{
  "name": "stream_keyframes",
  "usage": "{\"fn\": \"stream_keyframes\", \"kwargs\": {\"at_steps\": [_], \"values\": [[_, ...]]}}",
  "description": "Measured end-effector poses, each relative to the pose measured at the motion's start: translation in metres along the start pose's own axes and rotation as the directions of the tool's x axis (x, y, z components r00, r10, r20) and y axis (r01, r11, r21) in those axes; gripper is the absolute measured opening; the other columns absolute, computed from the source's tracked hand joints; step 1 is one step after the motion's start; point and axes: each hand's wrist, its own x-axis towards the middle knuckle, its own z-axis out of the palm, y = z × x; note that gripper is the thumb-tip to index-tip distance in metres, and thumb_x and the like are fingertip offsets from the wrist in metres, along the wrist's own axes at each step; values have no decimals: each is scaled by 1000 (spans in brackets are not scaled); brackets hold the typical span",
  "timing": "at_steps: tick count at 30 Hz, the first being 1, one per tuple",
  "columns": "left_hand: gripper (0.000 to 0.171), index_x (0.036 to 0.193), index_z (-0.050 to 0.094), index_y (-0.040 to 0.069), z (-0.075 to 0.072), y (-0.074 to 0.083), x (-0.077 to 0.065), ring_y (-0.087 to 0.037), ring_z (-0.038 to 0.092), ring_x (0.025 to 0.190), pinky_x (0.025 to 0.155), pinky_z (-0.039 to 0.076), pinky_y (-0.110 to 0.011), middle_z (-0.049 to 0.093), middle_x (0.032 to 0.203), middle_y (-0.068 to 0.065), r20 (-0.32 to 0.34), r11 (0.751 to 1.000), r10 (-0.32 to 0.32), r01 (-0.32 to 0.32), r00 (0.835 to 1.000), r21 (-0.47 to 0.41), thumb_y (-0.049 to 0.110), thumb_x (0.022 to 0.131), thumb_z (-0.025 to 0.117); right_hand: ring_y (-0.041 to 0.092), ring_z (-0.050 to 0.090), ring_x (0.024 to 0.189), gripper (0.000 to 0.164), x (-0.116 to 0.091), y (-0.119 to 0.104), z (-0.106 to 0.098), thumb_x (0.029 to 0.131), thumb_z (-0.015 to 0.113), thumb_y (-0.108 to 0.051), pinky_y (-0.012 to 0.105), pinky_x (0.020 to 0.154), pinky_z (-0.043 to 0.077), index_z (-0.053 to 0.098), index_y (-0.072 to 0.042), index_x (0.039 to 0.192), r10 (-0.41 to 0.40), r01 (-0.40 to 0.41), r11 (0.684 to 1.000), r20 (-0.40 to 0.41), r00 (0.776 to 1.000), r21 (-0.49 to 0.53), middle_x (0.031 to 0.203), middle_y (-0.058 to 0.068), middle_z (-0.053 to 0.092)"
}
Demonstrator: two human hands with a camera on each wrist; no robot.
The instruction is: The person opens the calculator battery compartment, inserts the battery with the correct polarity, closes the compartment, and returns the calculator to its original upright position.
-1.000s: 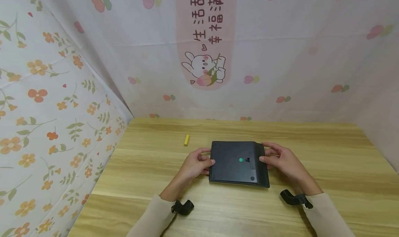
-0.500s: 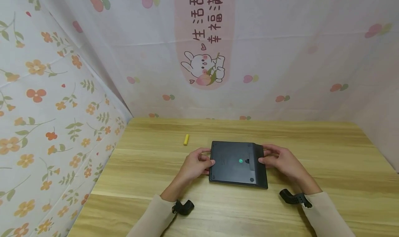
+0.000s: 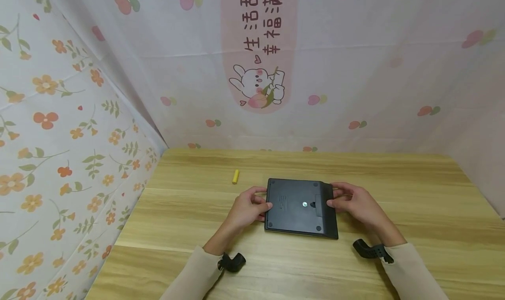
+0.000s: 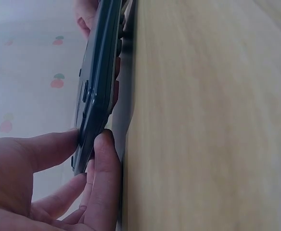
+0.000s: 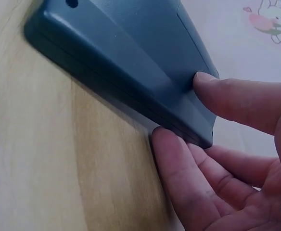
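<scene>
A yellow-brown wood-grained desk [image 3: 418, 183] is running its grain from nine to three o'clock; a small yellow cylinder [image 3: 235, 176] is lying on it, toward ten o'clock from its middle.

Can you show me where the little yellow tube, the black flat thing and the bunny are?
Yellow tube [image 3: 235, 177]: head view, middle of its side.
Black flat thing [image 3: 295, 208]: head view, middle of its upturned face.
Bunny [image 3: 254, 83]: head view, on its printed head.

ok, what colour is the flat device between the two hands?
The device is dark grey, near black; best seen in the head view.
</scene>
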Motion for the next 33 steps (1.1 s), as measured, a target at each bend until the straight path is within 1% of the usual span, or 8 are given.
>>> {"fn": "stream_keyframes", "kwargs": {"at_steps": [7, 11, 14, 18, 21, 27, 30, 33], "values": [[51, 147, 65, 2, 0, -1, 0, -19, 71, 80, 67, 65, -36, 72, 97, -10, 8, 1000, 7, -8, 1000, 7, 6, 99, 82, 33, 72, 108, 72, -1, -1, 1, 100, 83, -16, 34, 80, 63, 48, 16, 154, 2, -2, 1000, 3, 1000, -5, 131, 28, 65], [51, 147, 65, 2, 0, -2, 0, -20, 72, 80, 68, 66, -37, 72, 98, -10, 8, 1000, 1, -1, 1000, 8, 6, 99, 82, 31, 74, 104, 71, -3, -5, 3, 103, 78, -18, 38, 82, 65, 46, 18, 155, 7, -7, 1000, 9, 1000, -7, 133, 31, 62], [51, 147, 65, 2, 1, -1, 0, -20, 72, 81, 68, 66, -37, 72, 99, -10, 7, 1000, -6, 6, 1000, 8, 6, 99, 82, 29, 77, 99, 71, -3, -7, 4, 105, 75, -23, 42, 85, 64, 46, 18, 155, 11, -11, 999, 7, 1000, -46, 136, 32, 61], [51, 147, 65, 1, 1, -1, 0, -20, 71, 80, 68, 66, -36, 71, 99, -10, 7, 1000, -12, 12, 1000, 6, 6, 99, 82, 29, 78, 96, 72, -3, -11, 6, 107, 73, -27, 49, 90, 63, 45, 17, 157, 26, -25, 995, 3, 1000, -93, 144, 37, 58], [51, 147, 64, 1, 1, -1, 0, -19, 71, 80, 68, 65, -36, 71, 99, -10, 6, 1000, -12, 12, 1000, 6, 6, 99, 82, 32, 77, 100, 73, -4, -13, 8, 107, 73, -29, 51, 91, 63, 44, 17, 157, 34, -34, 993, 0, 999, -110, 150, 39, 54], [52, 147, 64, 1, 1, -1, 0, -19, 71, 80, 68, 65, -36, 71, 100, -10, 1, 1000, -20, 20, 1000, 8, 6, 99, 82, 38, 76, 106, 71, -4, -18, 11, 108, 71, -26, 51, 89, 63, 45, 20, 155, 36, -37, 992, -11, 999, -123, 148, 41, 51], [52, 148, 64, 2, 2, 0, 0, -19, 71, 80, 69, 66, -36, 71, 100, -10, -3, 1000, -24, 24, 1000, 6, 6, 99, 83, 43, 72, 114, 67, -3, -21, 12, 108, 70, -25, 49, 88, 64, 48, 19, 153, 30, -32, 992, -13, 999, -122, 146, 40, 52], [53, 148, 64, 2, 2, 1, 0, -20, 71, 81, 69, 66, -36, 71, 100, -10, -7, 1000, -24, 24, 1000, 12, 7, 99, 83, 46, 67, 121, 59, -3, -24, 14, 108, 70, -25, 46, 88, 64, 55, 16, 148, 29, -30, 994, -8, 1000, -106, 139, 35, 57]]}}
